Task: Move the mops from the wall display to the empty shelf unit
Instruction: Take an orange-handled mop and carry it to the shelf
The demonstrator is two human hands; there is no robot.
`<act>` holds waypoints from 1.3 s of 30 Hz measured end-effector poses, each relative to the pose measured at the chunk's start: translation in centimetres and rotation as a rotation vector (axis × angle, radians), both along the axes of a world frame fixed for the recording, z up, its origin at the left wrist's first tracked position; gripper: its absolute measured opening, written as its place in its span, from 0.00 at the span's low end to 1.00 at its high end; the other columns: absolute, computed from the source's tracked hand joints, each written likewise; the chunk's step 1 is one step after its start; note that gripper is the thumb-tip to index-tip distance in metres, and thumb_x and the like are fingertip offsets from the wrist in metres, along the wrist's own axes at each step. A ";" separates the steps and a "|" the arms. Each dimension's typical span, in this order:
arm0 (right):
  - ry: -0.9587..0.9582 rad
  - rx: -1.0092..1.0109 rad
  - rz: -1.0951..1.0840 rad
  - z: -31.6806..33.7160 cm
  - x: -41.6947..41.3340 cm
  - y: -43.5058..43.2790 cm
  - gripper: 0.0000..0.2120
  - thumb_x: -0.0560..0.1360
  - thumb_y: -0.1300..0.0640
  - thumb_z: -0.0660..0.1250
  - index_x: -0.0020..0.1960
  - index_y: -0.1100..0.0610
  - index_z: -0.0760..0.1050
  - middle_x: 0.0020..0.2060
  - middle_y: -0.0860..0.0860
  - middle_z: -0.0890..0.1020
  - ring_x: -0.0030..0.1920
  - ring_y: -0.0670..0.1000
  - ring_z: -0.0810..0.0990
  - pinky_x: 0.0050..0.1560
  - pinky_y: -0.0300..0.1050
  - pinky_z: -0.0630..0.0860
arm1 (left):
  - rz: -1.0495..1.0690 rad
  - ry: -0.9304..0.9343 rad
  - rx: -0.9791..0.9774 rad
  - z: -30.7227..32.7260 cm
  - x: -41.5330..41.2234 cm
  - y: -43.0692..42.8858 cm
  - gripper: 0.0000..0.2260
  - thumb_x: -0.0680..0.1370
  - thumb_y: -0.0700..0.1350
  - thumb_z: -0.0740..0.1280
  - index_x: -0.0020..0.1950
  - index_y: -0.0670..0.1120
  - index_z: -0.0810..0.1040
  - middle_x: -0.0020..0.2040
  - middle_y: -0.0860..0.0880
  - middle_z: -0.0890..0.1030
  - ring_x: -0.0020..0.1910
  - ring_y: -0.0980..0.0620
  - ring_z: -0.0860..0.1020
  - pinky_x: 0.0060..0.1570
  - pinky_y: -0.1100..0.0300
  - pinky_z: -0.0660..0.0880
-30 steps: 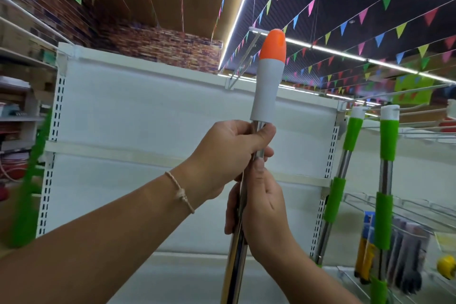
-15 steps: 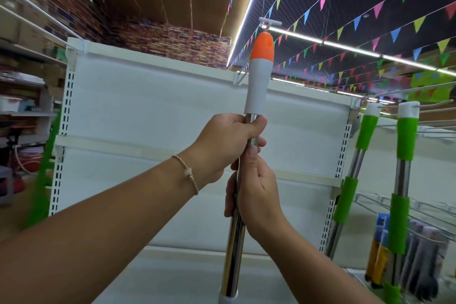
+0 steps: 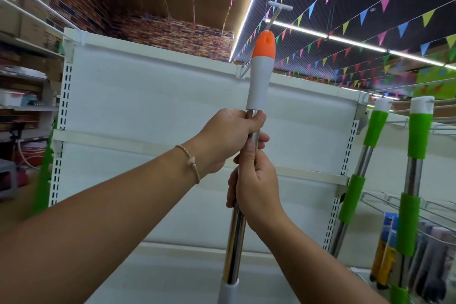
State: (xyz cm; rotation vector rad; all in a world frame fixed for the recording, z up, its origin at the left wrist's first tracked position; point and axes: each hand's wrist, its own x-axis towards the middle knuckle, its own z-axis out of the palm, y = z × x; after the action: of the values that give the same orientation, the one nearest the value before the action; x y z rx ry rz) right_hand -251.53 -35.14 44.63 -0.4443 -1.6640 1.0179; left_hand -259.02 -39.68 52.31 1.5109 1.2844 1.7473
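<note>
The orange-tipped mop (image 3: 262, 74) is held upright before the white shelf unit (image 3: 148, 106). Its steel shaft is grasped by both hands: the left hand (image 3: 229, 138) is curled round it just under the white grip, and the right hand (image 3: 256, 185) is wrapped round it directly below. A peg hook (image 3: 274, 13) juts from the unit's top edge and is partly hidden behind the grip. Two green-gripped mops (image 3: 375, 131) are seen at the unit's right edge.

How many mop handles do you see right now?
3: orange-capped mop in left hand and right hand; two green-sleeved mops at right. Blurred green streak at left may be another.
</note>
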 end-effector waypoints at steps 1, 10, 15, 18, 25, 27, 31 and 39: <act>0.001 -0.003 0.001 0.0 -0.1 0.0 0.23 0.80 0.37 0.52 0.47 0.56 0.71 0.30 0.57 0.74 0.25 0.55 0.74 0.24 0.42 0.71 | -0.002 -0.002 0.005 0.0 -0.1 0.2 0.11 0.82 0.49 0.66 0.49 0.40 0.78 0.39 0.46 0.84 0.40 0.49 0.83 0.58 0.35 0.75; 0.006 0.031 -0.013 0.2 -0.6 0.3 0.22 0.81 0.38 0.53 0.47 0.56 0.70 0.32 0.57 0.75 0.27 0.55 0.75 0.25 0.43 0.73 | -0.022 0.030 0.049 0.0 -1.0 0.8 0.12 0.82 0.50 0.64 0.51 0.41 0.79 0.39 0.47 0.85 0.42 0.49 0.84 0.58 0.41 0.79; -0.002 0.036 -0.025 0.1 -0.9 0.5 0.20 0.82 0.38 0.53 0.47 0.54 0.71 0.33 0.58 0.75 0.27 0.55 0.75 0.25 0.43 0.73 | -0.028 0.026 0.043 -0.2 -1.4 1.3 0.12 0.82 0.50 0.64 0.52 0.41 0.78 0.39 0.46 0.84 0.41 0.49 0.84 0.56 0.44 0.80; -0.015 0.032 -0.034 -0.4 -1.0 0.7 0.20 0.82 0.38 0.53 0.47 0.54 0.71 0.32 0.58 0.75 0.27 0.55 0.75 0.24 0.42 0.72 | -0.028 0.027 0.024 -0.6 -1.6 1.5 0.12 0.82 0.50 0.64 0.50 0.42 0.78 0.38 0.47 0.84 0.41 0.48 0.83 0.57 0.43 0.80; -0.034 -0.008 -0.046 -1.3 -1.2 1.1 0.22 0.81 0.37 0.53 0.48 0.56 0.72 0.31 0.58 0.75 0.26 0.55 0.75 0.25 0.43 0.73 | -0.034 0.043 -0.018 -1.4 -1.8 2.1 0.12 0.82 0.50 0.65 0.48 0.42 0.78 0.39 0.46 0.84 0.43 0.47 0.84 0.57 0.40 0.79; -0.036 -0.011 -0.045 -1.2 -1.2 1.3 0.23 0.80 0.37 0.53 0.48 0.56 0.72 0.31 0.58 0.75 0.26 0.55 0.75 0.25 0.42 0.73 | -0.033 0.038 -0.008 -1.3 -1.7 2.2 0.12 0.82 0.50 0.65 0.47 0.42 0.78 0.38 0.46 0.83 0.42 0.47 0.83 0.57 0.37 0.78; -0.014 -0.017 -0.004 -0.8 -0.9 1.0 0.30 0.74 0.32 0.53 0.49 0.60 0.71 0.30 0.57 0.75 0.25 0.55 0.74 0.24 0.42 0.71 | -0.017 0.029 0.029 -1.3 -1.5 2.1 0.12 0.82 0.50 0.65 0.49 0.42 0.79 0.37 0.47 0.83 0.41 0.49 0.83 0.56 0.39 0.79; 0.022 0.004 0.039 0.0 -0.2 0.6 0.30 0.73 0.32 0.53 0.50 0.59 0.72 0.30 0.56 0.75 0.25 0.55 0.74 0.24 0.42 0.72 | -0.017 0.044 0.081 -0.4 -0.8 1.3 0.14 0.82 0.51 0.65 0.48 0.40 0.80 0.36 0.48 0.83 0.40 0.49 0.83 0.55 0.39 0.80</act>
State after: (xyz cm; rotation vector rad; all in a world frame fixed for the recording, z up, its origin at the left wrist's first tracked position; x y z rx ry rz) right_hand -251.73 -34.55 44.66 -0.3976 -1.6611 1.0442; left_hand -259.82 -38.34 51.90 1.6091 1.2321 1.7840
